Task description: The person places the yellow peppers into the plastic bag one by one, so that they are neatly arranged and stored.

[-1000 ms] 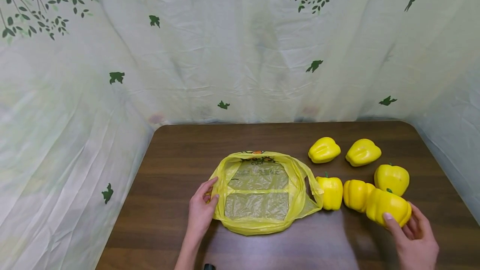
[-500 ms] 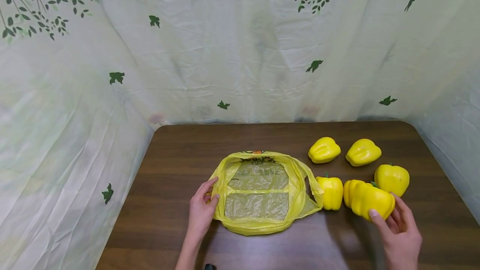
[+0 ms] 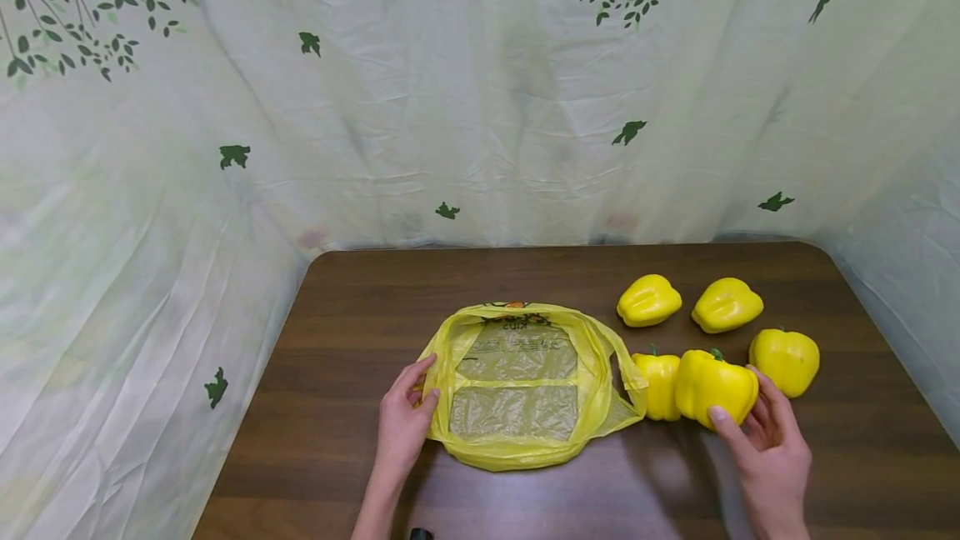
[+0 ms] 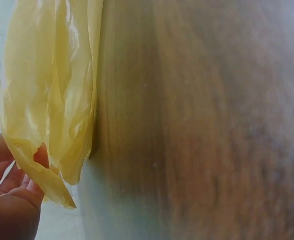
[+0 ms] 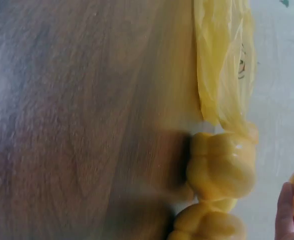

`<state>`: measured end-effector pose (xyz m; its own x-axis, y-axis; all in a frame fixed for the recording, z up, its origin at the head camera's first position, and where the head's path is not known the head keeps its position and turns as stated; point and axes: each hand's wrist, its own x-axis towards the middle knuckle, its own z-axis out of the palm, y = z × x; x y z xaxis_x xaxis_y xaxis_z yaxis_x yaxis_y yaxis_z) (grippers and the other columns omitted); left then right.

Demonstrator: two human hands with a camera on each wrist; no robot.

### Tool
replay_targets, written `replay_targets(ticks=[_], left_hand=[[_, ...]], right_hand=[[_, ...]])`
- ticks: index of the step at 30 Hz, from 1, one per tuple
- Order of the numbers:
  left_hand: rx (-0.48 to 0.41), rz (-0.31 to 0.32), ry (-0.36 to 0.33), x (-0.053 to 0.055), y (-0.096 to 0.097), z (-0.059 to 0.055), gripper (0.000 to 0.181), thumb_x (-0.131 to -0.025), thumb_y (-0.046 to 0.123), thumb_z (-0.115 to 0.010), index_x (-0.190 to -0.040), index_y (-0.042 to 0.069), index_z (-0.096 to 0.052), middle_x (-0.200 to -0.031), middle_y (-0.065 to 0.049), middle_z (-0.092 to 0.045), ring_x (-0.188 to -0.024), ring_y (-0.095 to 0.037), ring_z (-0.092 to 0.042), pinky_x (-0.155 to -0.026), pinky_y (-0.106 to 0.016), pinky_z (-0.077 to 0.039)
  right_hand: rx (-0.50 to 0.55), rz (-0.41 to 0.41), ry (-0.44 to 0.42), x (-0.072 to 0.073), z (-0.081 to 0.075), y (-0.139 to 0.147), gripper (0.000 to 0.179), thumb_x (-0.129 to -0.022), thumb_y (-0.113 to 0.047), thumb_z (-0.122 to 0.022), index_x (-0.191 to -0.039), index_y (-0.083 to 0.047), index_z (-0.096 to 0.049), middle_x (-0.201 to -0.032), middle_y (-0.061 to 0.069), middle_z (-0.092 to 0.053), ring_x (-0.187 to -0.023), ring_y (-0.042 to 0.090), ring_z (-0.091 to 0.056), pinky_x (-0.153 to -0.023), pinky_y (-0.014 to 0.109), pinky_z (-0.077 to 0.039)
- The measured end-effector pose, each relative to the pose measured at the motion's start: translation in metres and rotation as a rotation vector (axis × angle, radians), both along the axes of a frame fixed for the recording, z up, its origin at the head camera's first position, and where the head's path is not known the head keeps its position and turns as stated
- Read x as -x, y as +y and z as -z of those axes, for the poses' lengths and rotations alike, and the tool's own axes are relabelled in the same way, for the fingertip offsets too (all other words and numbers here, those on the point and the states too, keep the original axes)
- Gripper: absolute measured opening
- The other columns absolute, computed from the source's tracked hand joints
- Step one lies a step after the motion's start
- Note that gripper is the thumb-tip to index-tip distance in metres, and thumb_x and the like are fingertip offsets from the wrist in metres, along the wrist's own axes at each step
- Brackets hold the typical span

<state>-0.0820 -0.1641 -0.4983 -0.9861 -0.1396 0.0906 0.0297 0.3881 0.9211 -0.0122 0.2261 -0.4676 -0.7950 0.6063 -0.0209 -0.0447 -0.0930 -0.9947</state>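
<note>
A thin yellow plastic bag (image 3: 498, 454) stands on the table with its mouth spread wide and nothing inside. My left hand (image 3: 405, 419) pinches its left edge; in the left wrist view the fingers curl round a fold of the bag (image 4: 51, 85). My right hand (image 3: 776, 457) grips a yellow bell pepper (image 3: 714, 390) between thumb and fingers, raised in the right wrist view. Just beside the bag's right handle stands another bell pepper (image 3: 655, 386), partly covered by the held one. A further pepper behind the held one is hidden in the head view.
Farther back lie two more yellow peppers, a left one (image 3: 648, 301) and a right one (image 3: 727, 305). Another pepper (image 3: 783, 362) stands near the table's right side. A small black object (image 3: 421, 534) shows at the bottom edge. A leaf-printed curtain (image 3: 480, 148) hangs behind the brown table (image 3: 360, 282).
My right hand has carried its bell pepper leftward, closer to the bag, passing in front of the standing peppers. The left hand and the bag have stayed in place.
</note>
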Motion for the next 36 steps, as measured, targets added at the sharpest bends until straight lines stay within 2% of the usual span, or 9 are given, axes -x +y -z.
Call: replay_targets(ticks=[4,5,9,15,18,26,31,36], left_hand=[[0.011,-0.004,-0.020,-0.006,0.008,-0.023,0.046,-0.082,-0.018,-0.062,-0.125,-0.003,-0.063,-0.122,-0.018,-0.062,-0.098,-0.032,-0.060,-0.083,-0.036,-0.052],[0.014,-0.002,-0.014,-0.007,0.008,-0.026,0.045,-0.082,-0.018,-0.062,-0.125,-0.004,-0.063,-0.121,-0.018,-0.062,-0.098,-0.033,-0.060,-0.082,-0.035,-0.052],[0.014,-0.002,-0.008,-0.008,0.008,-0.027,0.046,-0.082,-0.018,-0.062,-0.125,-0.004,-0.063,-0.121,-0.018,-0.062,-0.096,-0.033,-0.060,-0.081,-0.033,-0.052],[0.013,-0.003,-0.037,-0.009,0.010,-0.030,0.046,-0.083,-0.017,-0.061,-0.127,-0.004,-0.062,-0.123,-0.018,-0.061,-0.098,-0.033,-0.060,-0.082,-0.034,-0.052],[0.013,-0.006,-0.043,-0.008,0.009,-0.027,0.046,-0.083,-0.018,-0.061,-0.127,-0.003,-0.062,-0.124,-0.018,-0.061,-0.099,-0.033,-0.060,-0.083,-0.034,-0.052],[-0.017,-0.017,-0.038,0.002,-0.001,0.009,0.050,-0.084,-0.014,-0.064,-0.129,0.008,-0.065,-0.124,-0.009,-0.061,-0.100,-0.024,-0.059,-0.083,-0.028,-0.051],[-0.022,-0.003,0.000,0.002,-0.004,0.015,0.050,-0.084,-0.014,-0.064,-0.128,0.010,-0.065,-0.123,-0.008,-0.062,-0.099,-0.024,-0.060,-0.081,-0.026,-0.051],[-0.017,-0.003,0.009,0.002,-0.004,0.014,0.050,-0.084,-0.015,-0.064,-0.128,0.009,-0.065,-0.122,-0.008,-0.062,-0.098,-0.024,-0.060,-0.081,-0.025,-0.051]], right_hand=[[0.010,-0.020,0.022,0.001,0.000,-0.006,0.064,-0.083,0.015,-0.068,-0.142,-0.004,-0.050,-0.136,0.005,-0.052,-0.110,0.014,-0.053,-0.084,0.010,-0.045],[0.012,-0.029,0.027,0.001,0.000,-0.007,0.065,-0.083,0.016,-0.067,-0.142,-0.003,-0.049,-0.136,0.005,-0.053,-0.110,0.015,-0.053,-0.084,0.011,-0.045],[-0.008,-0.083,0.036,0.004,-0.002,-0.012,0.066,-0.082,0.017,-0.067,-0.143,-0.004,-0.048,-0.135,0.006,-0.053,-0.109,0.015,-0.054,-0.084,0.012,-0.047],[-0.073,-0.161,0.028,0.009,-0.003,-0.020,0.068,-0.084,0.012,-0.068,-0.146,-0.007,-0.045,-0.137,0.007,-0.050,-0.111,0.016,-0.052,-0.086,0.012,-0.046],[-0.091,-0.183,0.036,0.012,-0.003,-0.024,0.069,-0.084,0.013,-0.067,-0.146,-0.007,-0.044,-0.137,0.008,-0.050,-0.112,0.017,-0.052,-0.087,0.014,-0.046],[-0.052,-0.242,0.075,0.017,-0.001,-0.037,0.071,-0.083,0.017,-0.066,-0.146,-0.006,-0.044,-0.135,0.011,-0.051,-0.113,0.018,-0.054,-0.088,0.018,-0.048],[-0.045,-0.277,0.046,0.020,-0.001,-0.045,0.070,-0.085,0.011,-0.068,-0.147,-0.010,-0.042,-0.136,0.011,-0.049,-0.115,0.019,-0.052,-0.089,0.018,-0.047],[-0.029,-0.311,0.056,0.022,-0.001,-0.052,0.071,-0.083,0.012,-0.069,-0.146,-0.009,-0.042,-0.136,0.012,-0.050,-0.114,0.021,-0.053,-0.086,0.021,-0.050]])
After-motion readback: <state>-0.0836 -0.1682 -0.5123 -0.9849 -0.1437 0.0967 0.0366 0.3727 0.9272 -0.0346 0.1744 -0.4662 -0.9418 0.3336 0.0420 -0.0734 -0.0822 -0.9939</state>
